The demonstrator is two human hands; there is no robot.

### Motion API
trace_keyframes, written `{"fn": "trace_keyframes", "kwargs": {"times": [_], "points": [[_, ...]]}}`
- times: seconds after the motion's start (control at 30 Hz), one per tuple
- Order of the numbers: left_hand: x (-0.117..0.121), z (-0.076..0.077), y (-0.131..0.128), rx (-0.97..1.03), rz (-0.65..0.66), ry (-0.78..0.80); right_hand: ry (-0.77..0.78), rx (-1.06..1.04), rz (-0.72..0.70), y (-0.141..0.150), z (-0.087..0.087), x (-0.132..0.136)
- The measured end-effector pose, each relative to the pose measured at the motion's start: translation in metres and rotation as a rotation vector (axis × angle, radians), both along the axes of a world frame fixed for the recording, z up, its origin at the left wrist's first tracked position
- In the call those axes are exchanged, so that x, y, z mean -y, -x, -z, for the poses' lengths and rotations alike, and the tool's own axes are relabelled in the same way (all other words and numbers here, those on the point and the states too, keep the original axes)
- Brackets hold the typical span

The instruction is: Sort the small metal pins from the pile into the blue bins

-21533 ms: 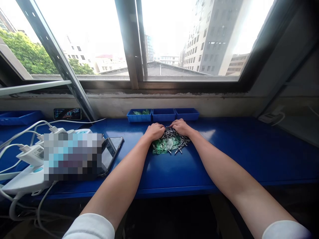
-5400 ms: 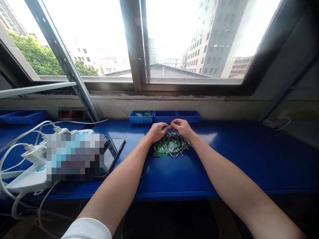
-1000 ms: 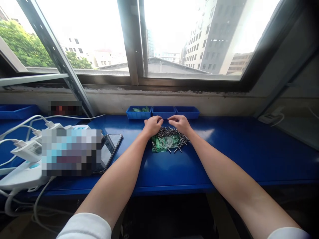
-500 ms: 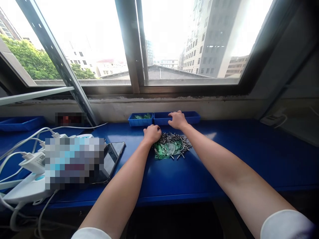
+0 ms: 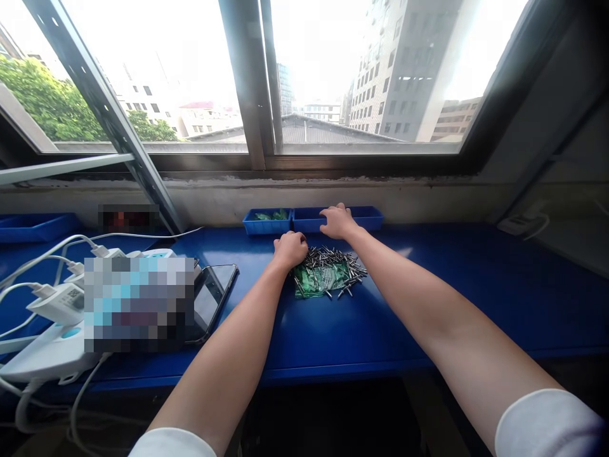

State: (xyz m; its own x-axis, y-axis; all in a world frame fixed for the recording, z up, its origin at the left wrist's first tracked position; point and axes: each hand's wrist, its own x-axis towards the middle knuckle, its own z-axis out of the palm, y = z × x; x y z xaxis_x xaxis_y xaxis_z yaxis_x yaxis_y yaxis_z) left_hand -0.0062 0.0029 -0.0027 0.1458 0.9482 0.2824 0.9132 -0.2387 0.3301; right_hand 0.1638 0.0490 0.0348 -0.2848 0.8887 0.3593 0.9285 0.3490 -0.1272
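A pile of short, slim metal pins [image 5: 328, 256] lies on the blue tabletop, partly on a crumpled green plastic bag [image 5: 318, 280]. At the pile's left edge rests my left hand [image 5: 290, 250], its fingers curled inward; whatever they hold is hidden. My right hand [image 5: 339, 222] reaches over the front of the middle blue bin [image 5: 307, 219], palm down, with thumb and fingers apart and nothing visible between them. It partly covers the bins. Beside them, the left blue bin [image 5: 267, 227] contains green plastic pieces.
The right blue bin [image 5: 368, 218] adjoins the middle one along the wall. To the left are a phone [image 5: 216, 295], a white power strip [image 5: 52, 352] with plugs and cables, and a blurred-out object. A slanted metal post [image 5: 147, 184] rises behind them.
My right hand has moved from near my left hand, above the pile, up and forward over the bins. The left hand has dropped slightly and stays by the pile.
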Motion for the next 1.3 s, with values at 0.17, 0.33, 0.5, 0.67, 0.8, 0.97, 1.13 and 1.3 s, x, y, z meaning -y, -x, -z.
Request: {"fn": "trace_keyframes", "kwargs": {"times": [0.17,0.33,0.5,0.67,0.8,0.97,1.13,1.3], "points": [[0.002,-0.003,-0.001,0.011,-0.003,-0.001,-0.107,-0.206,-0.048,-0.01,0.003,0.021],[0.002,-0.004,-0.002,0.026,0.033,-0.01,-0.034,-0.484,-0.088,-0.021,0.015,0.043],[-0.002,0.001,0.001,0.03,0.134,-0.033,0.068,-0.517,-0.078,-0.034,0.029,0.051],[-0.003,0.003,0.003,0.012,0.179,-0.037,0.133,-0.461,-0.126,-0.041,0.033,0.054],[0.0,0.0,0.001,-0.002,0.18,-0.047,0.239,-0.436,-0.203,-0.04,0.026,0.061],[0.002,-0.002,0.0,-0.014,0.175,-0.043,0.326,-0.363,-0.243,-0.032,0.016,0.07],[0.001,-0.001,0.0,-0.02,0.184,-0.059,0.335,-0.325,-0.237,-0.028,0.016,0.071],[0.005,-0.005,-0.002,-0.023,0.174,-0.042,0.325,-0.311,-0.218,-0.026,0.019,0.07]]}}
